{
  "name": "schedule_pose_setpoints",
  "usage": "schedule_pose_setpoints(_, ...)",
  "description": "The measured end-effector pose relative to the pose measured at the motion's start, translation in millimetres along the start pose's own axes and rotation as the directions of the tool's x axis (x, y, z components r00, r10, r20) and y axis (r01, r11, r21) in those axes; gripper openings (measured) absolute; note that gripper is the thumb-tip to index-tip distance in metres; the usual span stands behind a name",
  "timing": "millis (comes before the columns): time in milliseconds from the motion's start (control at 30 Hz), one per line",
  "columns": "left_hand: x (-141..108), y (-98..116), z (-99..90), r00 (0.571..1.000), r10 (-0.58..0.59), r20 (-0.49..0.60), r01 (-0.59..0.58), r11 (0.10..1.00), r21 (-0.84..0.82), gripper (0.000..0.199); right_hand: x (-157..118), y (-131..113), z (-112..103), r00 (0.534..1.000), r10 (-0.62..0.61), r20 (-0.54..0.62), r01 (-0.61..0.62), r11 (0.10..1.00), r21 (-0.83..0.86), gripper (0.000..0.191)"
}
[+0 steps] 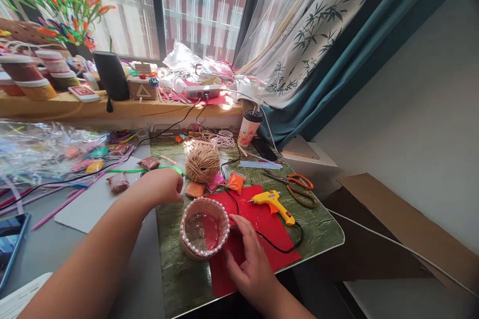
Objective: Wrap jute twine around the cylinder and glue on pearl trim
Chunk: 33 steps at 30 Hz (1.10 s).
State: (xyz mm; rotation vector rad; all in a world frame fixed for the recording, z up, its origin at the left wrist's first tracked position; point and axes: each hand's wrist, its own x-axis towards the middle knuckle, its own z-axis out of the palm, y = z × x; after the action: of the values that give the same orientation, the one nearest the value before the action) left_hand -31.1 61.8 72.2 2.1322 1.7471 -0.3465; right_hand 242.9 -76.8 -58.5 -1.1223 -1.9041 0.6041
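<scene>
A round twine-wrapped cup (185,244) with a rim of pearly beads stands upright near the table's front; red and green show through its clear bottom. My right hand (250,261) is curved against the cup's right side, with the thumb low and the fingers near the rim. Beyond the cup, to its upper left, my left hand (162,187) is curled closed, knuckles up. Its fingertips are hidden, so anything in them cannot be made out. Close by are a ball of twine (202,163), an orange-brown packet (195,190) and a green pipe cleaner (147,170).
A yellow glue gun (273,203) lies on red sheets (258,219), its black cord looping right. Orange-handled scissors (299,187), clear glue sticks (261,165) and a lidded paper cup (249,128) stand or lie farther back. Crumpled plastic bags (45,147) cover the left side.
</scene>
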Motion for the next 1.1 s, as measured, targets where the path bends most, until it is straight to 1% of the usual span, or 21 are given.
schedule_pose_setpoints(100, -10.4, -0.6, -10.1, 0.992, 0.121, -0.035, -0.124, 0.989, -0.078, 0.01, 0.1, 1.1, -0.4, 1.0, 0.012, -0.004, -0.011, 0.998, 0.057, 0.07)
schedule_pose_setpoints(167, -15.3, 3.0, -13.9, 0.973, 0.216, -0.085, -0.226, 0.962, -0.152, 0.01, 0.9, 1.9, -1.2, 0.999, 0.03, -0.012, -0.028, 0.993, 0.111, 0.067)
schedule_pose_setpoints(233, -21.2, 10.3, -15.4, 0.935, 0.311, -0.172, -0.346, 0.907, -0.24, 0.011, 3.3, -1.0, -3.4, 0.997, 0.063, -0.039, -0.055, 0.982, 0.181, 0.059)
schedule_pose_setpoints(267, -25.5, 15.1, -15.7, 0.91, 0.351, -0.22, -0.403, 0.87, -0.282, 0.01, 5.6, -5.2, -5.2, 0.994, 0.086, -0.073, -0.068, 0.972, 0.225, 0.054)
schedule_pose_setpoints(333, -37.3, 26.3, -16.2, 0.863, 0.42, -0.279, -0.499, 0.792, -0.352, 0.008, 12.7, -21.0, -10.6, 0.973, 0.164, -0.164, -0.099, 0.933, 0.346, 0.044)
schedule_pose_setpoints(367, -44.5, 32.1, -16.5, 0.844, 0.457, -0.28, -0.535, 0.747, -0.395, 0.006, 17.6, -32.2, -14.0, 0.952, 0.218, -0.212, -0.111, 0.897, 0.427, 0.039)
schedule_pose_setpoints(400, -51.9, 37.7, -16.9, 0.809, 0.521, -0.273, -0.587, 0.68, -0.439, 0.011, 23.3, -45.0, -17.6, 0.933, 0.281, -0.223, -0.129, 0.844, 0.521, 0.036)
schedule_pose_setpoints(433, -59.1, 42.8, -17.3, 0.758, 0.571, -0.315, -0.648, 0.604, -0.464, 0.014, 29.6, -58.2, -21.1, 0.921, 0.337, -0.197, -0.152, 0.775, 0.614, 0.032)
schedule_pose_setpoints(467, -65.5, 47.2, -17.6, 0.709, 0.599, -0.373, -0.702, 0.551, -0.451, 0.015, 35.9, -71.0, -24.1, 0.918, 0.372, -0.136, -0.178, 0.694, 0.697, 0.028)
schedule_pose_setpoints(500, -70.8, 50.8, -17.8, 0.661, 0.617, -0.428, -0.749, 0.502, -0.433, 0.014, 41.9, -82.3, -26.3, 0.919, 0.394, -0.028, -0.236, 0.605, 0.761, 0.029)
schedule_pose_setpoints(533, -74.6, 53.5, -17.8, 0.618, 0.624, -0.478, -0.786, 0.463, -0.411, 0.013, 47.1, -91.7, -27.4, 0.911, 0.404, 0.083, -0.298, 0.507, 0.809, 0.034)
schedule_pose_setpoints(567, -77.1, 55.5, -17.5, 0.585, 0.627, -0.514, -0.811, 0.436, -0.39, 0.013, 51.3, -98.7, -27.4, 0.896, 0.406, 0.18, -0.356, 0.413, 0.838, 0.038)
schedule_pose_setpoints(600, -78.2, 56.8, -17.1, 0.563, 0.629, -0.536, -0.826, 0.417, -0.379, 0.013, 54.5, -103.5, -26.3, 0.88, 0.399, 0.257, -0.4, 0.332, 0.854, 0.042)
schedule_pose_setpoints(633, -78.3, 57.4, -16.5, 0.553, 0.631, -0.544, -0.833, 0.408, -0.374, 0.014, 56.6, -106.3, -24.3, 0.866, 0.396, 0.307, -0.428, 0.266, 0.864, 0.045)
schedule_pose_setpoints(700, -76.7, 57.6, -15.5, 0.554, 0.631, -0.542, -0.832, 0.414, -0.368, 0.015, 59.1, -108.2, -19.2, 0.847, 0.408, 0.341, -0.438, 0.172, 0.882, 0.046)
schedule_pose_setpoints(767, -74.3, 57.0, -15.2, 0.558, 0.63, -0.541, -0.83, 0.436, -0.348, 0.014, 60.9, -108.2, -15.7, 0.833, 0.451, 0.32, -0.404, 0.102, 0.909, 0.043)
schedule_pose_setpoints(867, -71.4, 55.8, -15.7, 0.544, 0.626, -0.559, -0.836, 0.459, -0.3, 0.012, 65.5, -109.1, -16.3, 0.811, 0.507, 0.293, -0.348, 0.015, 0.937, 0.039)
schedule_pose_setpoints(967, -67.9, 53.9, -15.7, 0.524, 0.621, -0.583, -0.847, 0.449, -0.283, 0.014, 71.5, -110.5, -21.2, 0.807, 0.515, 0.29, -0.329, -0.016, 0.944, 0.036)
schedule_pose_setpoints(1100, -62.0, 49.9, -14.9, 0.468, 0.638, -0.611, -0.882, 0.385, -0.273, 0.014, 78.0, -110.9, -24.7, 0.826, 0.487, 0.283, -0.33, 0.011, 0.944, 0.032)
